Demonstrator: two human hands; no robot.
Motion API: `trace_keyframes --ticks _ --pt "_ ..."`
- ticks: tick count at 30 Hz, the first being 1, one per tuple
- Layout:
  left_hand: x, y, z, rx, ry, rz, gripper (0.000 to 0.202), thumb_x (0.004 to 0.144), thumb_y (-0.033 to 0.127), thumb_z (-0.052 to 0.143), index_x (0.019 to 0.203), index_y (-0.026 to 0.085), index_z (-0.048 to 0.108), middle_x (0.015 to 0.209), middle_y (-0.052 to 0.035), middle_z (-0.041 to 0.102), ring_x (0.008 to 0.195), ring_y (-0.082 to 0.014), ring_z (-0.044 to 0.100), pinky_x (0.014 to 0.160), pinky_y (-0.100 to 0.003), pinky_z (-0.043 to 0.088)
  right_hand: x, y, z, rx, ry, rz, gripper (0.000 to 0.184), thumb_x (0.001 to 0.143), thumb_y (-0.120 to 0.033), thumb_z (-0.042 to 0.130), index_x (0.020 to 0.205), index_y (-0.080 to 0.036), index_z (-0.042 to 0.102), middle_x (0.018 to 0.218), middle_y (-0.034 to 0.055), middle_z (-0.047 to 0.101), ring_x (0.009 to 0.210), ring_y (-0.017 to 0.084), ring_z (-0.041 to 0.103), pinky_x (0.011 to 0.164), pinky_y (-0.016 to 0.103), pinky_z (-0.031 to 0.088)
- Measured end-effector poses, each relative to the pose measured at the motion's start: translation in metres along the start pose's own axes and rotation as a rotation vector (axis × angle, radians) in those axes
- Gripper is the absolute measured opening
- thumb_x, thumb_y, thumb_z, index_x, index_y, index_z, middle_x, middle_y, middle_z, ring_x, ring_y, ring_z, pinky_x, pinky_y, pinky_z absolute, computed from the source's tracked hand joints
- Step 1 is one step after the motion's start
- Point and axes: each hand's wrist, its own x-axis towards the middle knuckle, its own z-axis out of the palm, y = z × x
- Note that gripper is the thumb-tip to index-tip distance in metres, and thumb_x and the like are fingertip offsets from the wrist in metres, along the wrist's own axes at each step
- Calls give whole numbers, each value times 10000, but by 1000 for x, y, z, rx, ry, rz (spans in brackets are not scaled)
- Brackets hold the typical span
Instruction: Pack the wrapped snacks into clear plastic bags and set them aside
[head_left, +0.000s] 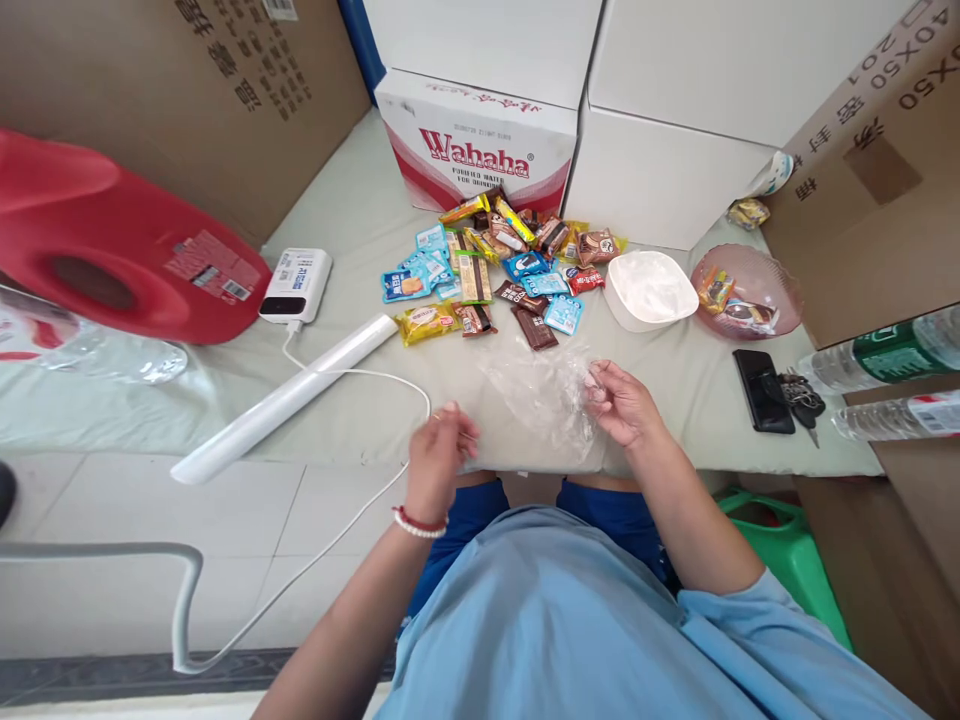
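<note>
My right hand (624, 405) pinches the edge of a crumpled clear plastic bag (536, 390), which lies spread over the cloth near the front edge. To the left of the bag is my left hand (442, 445), apart from it, its fingers curled in and nothing visible in them. Behind the bag is a loose heap of wrapped snacks: blue sachets (405, 285), a yellow packet (427, 324), brown packets (535, 327) and a red one (583, 279). A white plastic bowl (651, 318) stands right of the heap.
A pink glass bowl (784, 290) holds a few snacks. A phone (761, 390), keys (802, 395) and bottles (885, 355) lie at the right. Leftward are a white lamp tube (285, 400) with its cable, a power bank (296, 285) and a red jug (135, 240). Boxes (480, 150) stand behind.
</note>
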Motion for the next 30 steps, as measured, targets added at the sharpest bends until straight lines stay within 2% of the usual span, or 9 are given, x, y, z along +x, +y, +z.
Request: trace_keyframes --ticks 3,5,7,9,12,16,21,27,30 --pt "-24 -10 21 18 -225 -92 620 814 770 604 960 176 708 818 -65 696 630 -162 613 439 -235 369 -1 13 5 79 0 29 393 680 -188 888 860 -207 539 680 -56 560 493 24 446 374 64 329" --pt "-24 -9 38 -5 -230 -85 576 793 711 669 995 175 731 778 -37 679 647 -159 601 477 -239 401 -5 19 10 114 -26 52 381 690 -165 873 872 -203 541 686 -52 557 493 23 446 369 59 333" --pt "-16 -5 49 -103 -183 -94 484 789 650 685 853 172 727 733 -21 655 664 -148 587 531 -238 423 -9 19 12 128 -57 75 380 688 -159 874 891 -195 555 684 -49 553 480 21 435 353 59 320" --pt "-6 1 53 -241 -171 -117 408 773 581 706 721 177 678 767 -29 672 759 -157 620 608 -236 458 -15 13 10 122 -74 84 384 684 -165 881 907 -191 570 672 -55 540 466 20 423 336 59 296" --pt "1 7 51 -390 -254 -170 335 726 489 760 698 176 643 877 -52 713 902 -181 665 712 -248 509 -20 2 1 84 -36 66 412 647 -183 911 898 -186 585 647 -71 517 452 15 407 326 59 265" --pt "3 6 46 -397 -216 -201 336 759 487 734 743 183 591 784 -6 665 637 -106 605 582 -225 468 -22 -4 -14 -11 52 34 471 581 -256 956 864 -183 586 656 -68 546 450 6 382 335 70 238" --pt "17 0 36 -251 -39 -58 302 887 472 617 746 216 540 541 80 476 397 -71 356 406 -224 272 -15 -8 -39 -322 130 -63 457 615 -400 926 837 -192 586 666 -45 593 476 36 407 371 122 232" --pt "31 -5 22 -4 -25 -23 322 927 444 548 686 237 499 501 64 487 382 -103 397 412 -254 294 11 -23 -85 -838 249 -228 271 768 -421 731 847 -193 608 665 -20 588 541 103 462 493 225 360" --pt "33 -7 19 131 -37 -34 332 944 462 508 694 243 497 505 52 503 392 -124 429 439 -270 331 10 -28 -90 -1223 388 -409 165 830 -338 624 902 -192 648 828 35 655 652 151 545 659 308 471"
